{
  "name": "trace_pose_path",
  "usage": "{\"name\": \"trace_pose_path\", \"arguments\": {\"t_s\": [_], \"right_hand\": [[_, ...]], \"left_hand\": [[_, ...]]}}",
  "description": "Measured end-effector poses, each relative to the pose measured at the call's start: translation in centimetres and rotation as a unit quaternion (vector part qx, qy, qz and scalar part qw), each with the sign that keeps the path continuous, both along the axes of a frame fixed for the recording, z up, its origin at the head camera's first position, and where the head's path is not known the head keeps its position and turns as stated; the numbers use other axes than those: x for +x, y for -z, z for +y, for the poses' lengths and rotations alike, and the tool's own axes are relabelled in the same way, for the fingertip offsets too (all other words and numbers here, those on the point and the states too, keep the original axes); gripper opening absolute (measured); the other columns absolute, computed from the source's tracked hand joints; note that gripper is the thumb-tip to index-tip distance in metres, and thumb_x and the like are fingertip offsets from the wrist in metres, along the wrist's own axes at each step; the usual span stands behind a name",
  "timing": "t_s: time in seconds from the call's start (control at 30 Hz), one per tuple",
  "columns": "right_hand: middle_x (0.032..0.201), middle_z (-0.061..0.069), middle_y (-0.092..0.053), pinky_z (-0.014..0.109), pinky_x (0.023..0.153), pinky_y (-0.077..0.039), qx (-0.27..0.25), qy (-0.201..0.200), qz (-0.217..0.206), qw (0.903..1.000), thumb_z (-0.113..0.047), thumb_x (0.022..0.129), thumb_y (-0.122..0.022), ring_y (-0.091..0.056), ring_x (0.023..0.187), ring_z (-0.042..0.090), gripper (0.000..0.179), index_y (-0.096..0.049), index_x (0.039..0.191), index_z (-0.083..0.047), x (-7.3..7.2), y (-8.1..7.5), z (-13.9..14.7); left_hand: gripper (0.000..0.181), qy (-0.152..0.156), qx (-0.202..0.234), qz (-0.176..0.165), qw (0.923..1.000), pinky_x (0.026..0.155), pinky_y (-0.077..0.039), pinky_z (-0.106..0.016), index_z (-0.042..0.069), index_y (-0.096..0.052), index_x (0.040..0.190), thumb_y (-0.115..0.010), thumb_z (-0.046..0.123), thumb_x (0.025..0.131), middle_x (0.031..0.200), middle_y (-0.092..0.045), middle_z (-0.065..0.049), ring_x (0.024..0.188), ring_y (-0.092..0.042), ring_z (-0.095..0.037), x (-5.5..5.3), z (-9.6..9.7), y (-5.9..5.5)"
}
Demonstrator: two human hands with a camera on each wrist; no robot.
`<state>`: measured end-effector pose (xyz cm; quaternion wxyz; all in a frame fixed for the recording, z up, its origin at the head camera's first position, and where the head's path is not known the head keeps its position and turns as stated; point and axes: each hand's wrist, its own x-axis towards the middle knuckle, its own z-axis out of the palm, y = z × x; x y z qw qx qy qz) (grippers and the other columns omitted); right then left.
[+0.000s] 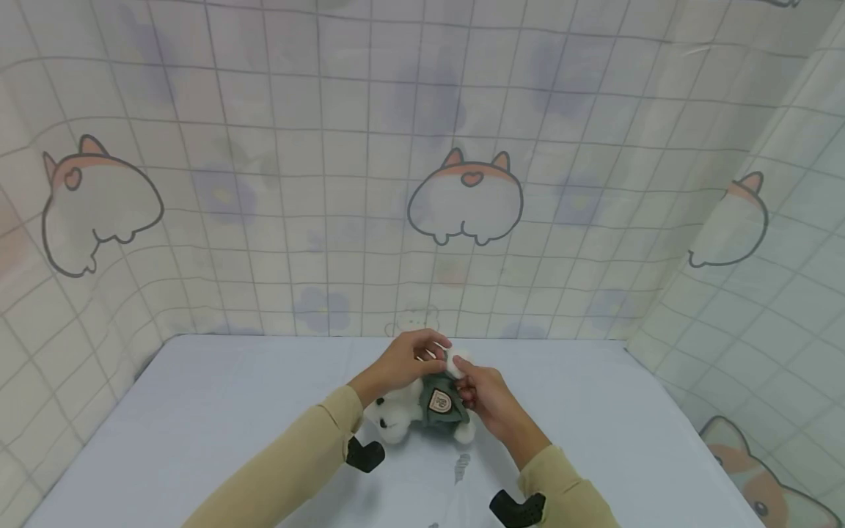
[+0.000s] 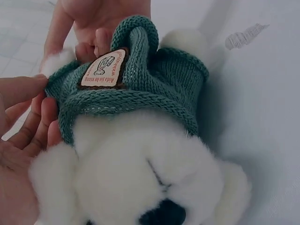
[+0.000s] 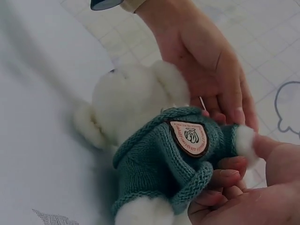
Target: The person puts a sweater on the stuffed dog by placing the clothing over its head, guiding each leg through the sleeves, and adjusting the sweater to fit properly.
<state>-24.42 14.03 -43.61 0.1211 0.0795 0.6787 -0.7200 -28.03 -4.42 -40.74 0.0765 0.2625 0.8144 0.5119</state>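
A white plush bear [image 1: 392, 418] lies on the table, its head toward the left and its dark nose [image 2: 164, 213] showing in the left wrist view. It wears a green knitted sweater [image 3: 145, 164] with a shield-shaped patch [image 3: 190, 137]. My left hand [image 1: 405, 359] pinches the sweater's sleeve near the cuff, thumb on top and fingers beneath. With thumb and fingers, my right hand [image 1: 488, 396] grips the white paw [image 3: 246, 140] that sticks out of that same sleeve. Its other fingers curl beside the rolled lower hem of the sweater.
A white-covered table [image 1: 218, 411] lies under the bear. Grey printed marks [image 1: 461, 468] show on its cover near the bear. A gridded curtain [image 1: 356, 257] with cartoon corgi prints hangs behind and at both sides. Each wrist carries a black mount [image 1: 518, 508].
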Motion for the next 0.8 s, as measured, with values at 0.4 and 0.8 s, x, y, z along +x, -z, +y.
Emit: {"name": "trace_pose_path", "arguments": {"t_s": [0.4, 0.8], "right_hand": [[0.083, 0.001, -0.056, 0.025, 0.063, -0.04, 0.12, 0.077, 0.055, 0.9882, -0.047, 0.092, -0.06, -0.052, 0.074, 0.015, 0.042, -0.057, 0.092, -0.005, -0.1, -1.4, 0.9], [0.126, 0.023, -0.054, 0.032, 0.071, -0.05, 0.188, 0.041, -0.032, 0.9808, -0.057, 0.097, -0.042, -0.061, 0.097, 0.029, 0.064, -0.05, 0.126, -0.002, -0.6, 1.1, 2.2]], "left_hand": [[0.018, -0.067, -0.036, 0.011, 0.9971, 0.083, -0.052, -0.032, 0.02, -0.067, 0.111, -0.063, 0.023, 0.094, 0.104, -0.067, 0.001, 0.097, -0.062, -0.015, -0.6, -2.8, 0.9], [0.037, -0.155, -0.158, -0.079, 0.972, 0.068, -0.051, -0.032, 0.015, -0.067, 0.104, -0.055, 0.049, 0.094, 0.11, -0.064, -0.004, 0.093, -0.058, -0.019, 0.2, -6.7, 2.0]]}}
